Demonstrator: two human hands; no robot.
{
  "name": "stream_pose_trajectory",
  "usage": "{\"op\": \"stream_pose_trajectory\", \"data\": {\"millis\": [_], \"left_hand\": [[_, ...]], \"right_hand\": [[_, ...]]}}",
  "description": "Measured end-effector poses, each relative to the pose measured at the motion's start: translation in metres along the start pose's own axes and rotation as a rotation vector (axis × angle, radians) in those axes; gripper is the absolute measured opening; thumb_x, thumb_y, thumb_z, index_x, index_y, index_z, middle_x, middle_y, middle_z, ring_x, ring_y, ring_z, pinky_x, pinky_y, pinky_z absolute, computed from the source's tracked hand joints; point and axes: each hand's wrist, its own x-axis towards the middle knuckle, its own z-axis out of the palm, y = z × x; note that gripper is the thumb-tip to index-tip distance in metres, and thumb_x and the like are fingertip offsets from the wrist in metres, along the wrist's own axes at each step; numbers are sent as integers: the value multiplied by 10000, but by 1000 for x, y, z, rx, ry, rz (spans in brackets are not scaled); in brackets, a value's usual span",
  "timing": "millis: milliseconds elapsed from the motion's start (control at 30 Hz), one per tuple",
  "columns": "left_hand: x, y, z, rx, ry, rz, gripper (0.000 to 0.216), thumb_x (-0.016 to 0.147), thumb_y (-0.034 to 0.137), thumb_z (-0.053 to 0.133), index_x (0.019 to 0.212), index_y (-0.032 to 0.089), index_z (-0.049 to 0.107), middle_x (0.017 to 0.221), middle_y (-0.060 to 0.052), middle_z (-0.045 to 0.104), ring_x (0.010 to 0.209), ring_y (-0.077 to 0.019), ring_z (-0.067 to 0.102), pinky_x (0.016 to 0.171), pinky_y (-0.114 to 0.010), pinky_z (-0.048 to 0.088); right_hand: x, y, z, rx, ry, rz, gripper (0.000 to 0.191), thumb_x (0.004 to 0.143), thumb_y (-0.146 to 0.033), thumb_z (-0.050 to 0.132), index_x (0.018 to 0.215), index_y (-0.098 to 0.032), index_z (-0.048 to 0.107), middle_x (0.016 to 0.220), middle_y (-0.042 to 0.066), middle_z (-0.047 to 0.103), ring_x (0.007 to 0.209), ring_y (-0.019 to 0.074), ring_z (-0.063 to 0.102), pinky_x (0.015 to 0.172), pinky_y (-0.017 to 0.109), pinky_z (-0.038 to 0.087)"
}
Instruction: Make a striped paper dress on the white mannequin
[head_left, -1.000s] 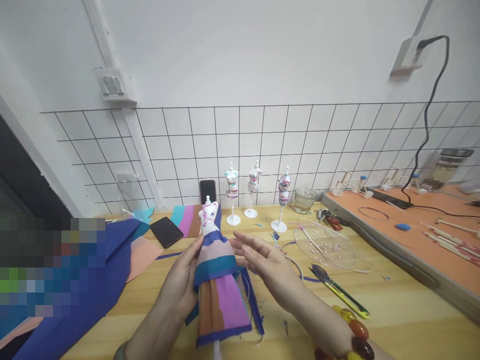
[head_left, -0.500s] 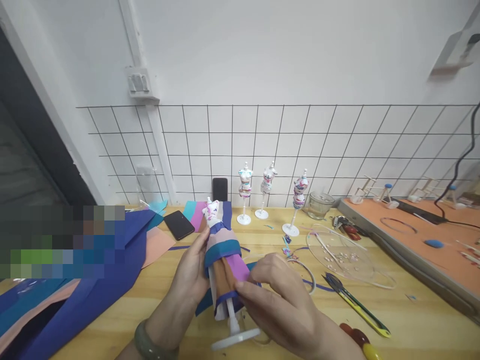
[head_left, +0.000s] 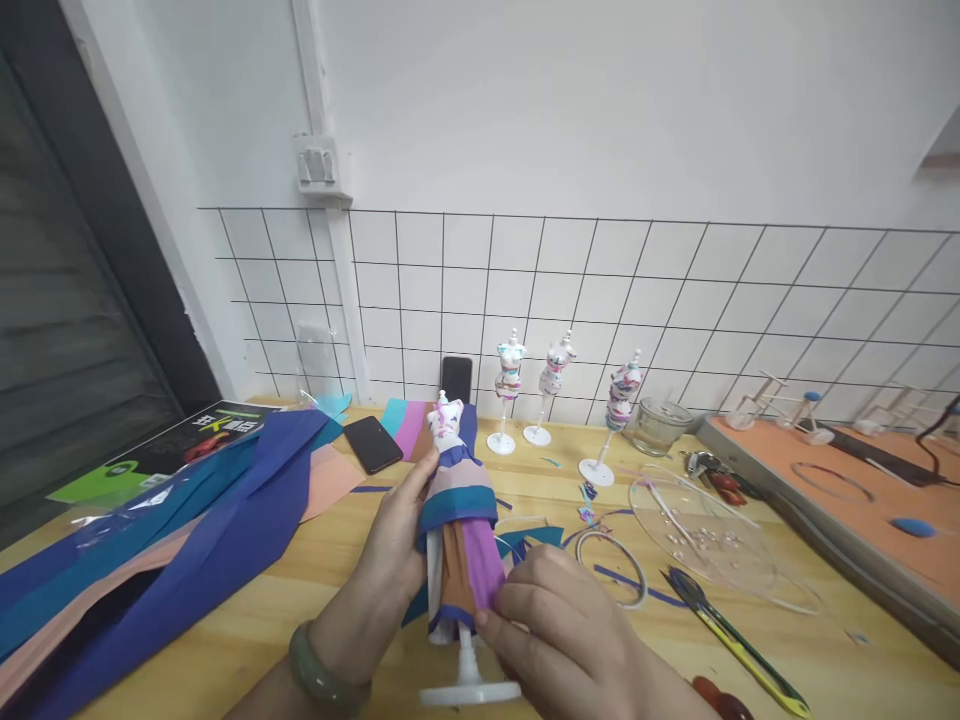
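Note:
A small dress-form mannequin [head_left: 448, 420] on a white stand leans slightly in front of me, wearing a layered paper-like skirt [head_left: 459, 550] in blue, pink, teal, brown and purple. My left hand [head_left: 401, 535], with a green bangle on its wrist, is closed around the mannequin's left side, thumb near the waist. At the skirt's lower right, my right hand [head_left: 559, 620] pinches the purple panel by the hem; its fingertips partly hide that edge. The round white base [head_left: 470, 693] shows below the skirt.
Three mannequins [head_left: 508, 385] stand behind, near a glass bowl [head_left: 660, 425]. Coloured sheets [head_left: 277, 480] and a phone [head_left: 373, 444] lie left. Rightward are a metal ring [head_left: 637, 580], a plastic tray with beads [head_left: 705, 530], a yellow-green tool [head_left: 739, 640] and an orange-topped board [head_left: 832, 480].
My view has turned a little left, so things appear shifted right. The mannequin stands more upright; my right hand still pinches the skirt's hem.

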Motion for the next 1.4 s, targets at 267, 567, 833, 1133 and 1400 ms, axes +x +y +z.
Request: {"op": "stream_pose_trajectory", "data": {"millis": [267, 567, 833, 1133, 1400], "left_hand": [[0, -1, -2, 147, -2, 132, 221, 697, 347, 726, 698, 151, 623, 591, 1, 664, 490, -113, 580, 488, -220, 462], [-2, -2, 1, 336, 54, 211, 208, 665, 310, 754, 753, 144, 665, 595, -10, 684, 502, -104, 589, 529, -208, 459], [0, -1, -2, 401, 32, 235, 210, 700, 353, 722, 732, 155, 658, 637, -3, 676, 560, -113, 594, 585, -231, 468], [-13, -5, 3, 538, -183, 230, 215, 710, 332, 717, 819, 146, 712, 787, -59, 716, 757, -181, 615, 697, -270, 465], [-14, -14, 0, 788, -244, 353, 227, 762, 350, 654, 899, 180, 718, 976, -105, 696, 931, -263, 596, 843, -363, 434]], "right_hand": [[-14, 13, -6, 208, 84, 95, 384, 767, -27, 475, 1143, -98, 519, 838, 94, 588, 709, 194, 517, 595, 346, 419], [-2, 7, 7, 100, -248, 168, 223, 873, -124, 478, 1029, -156, 634, 749, 63, 583, 624, 166, 477, 544, 294, 390], [-5, 14, -9, 463, 59, 568, 198, 890, -199, 507, 904, -212, 704, 666, 18, 605, 611, 138, 543, 556, 252, 419], [1, 35, 2, 986, 274, 1238, 548, 739, -467, 702, 1201, -226, 532, 1017, 54, 662, 966, 206, 605, 807, 312, 478], [5, 30, -2, 1115, 155, 1081, 318, 778, -429, 673, 999, -204, 707, 968, 66, 724, 920, 224, 639, 887, 367, 437]]}}
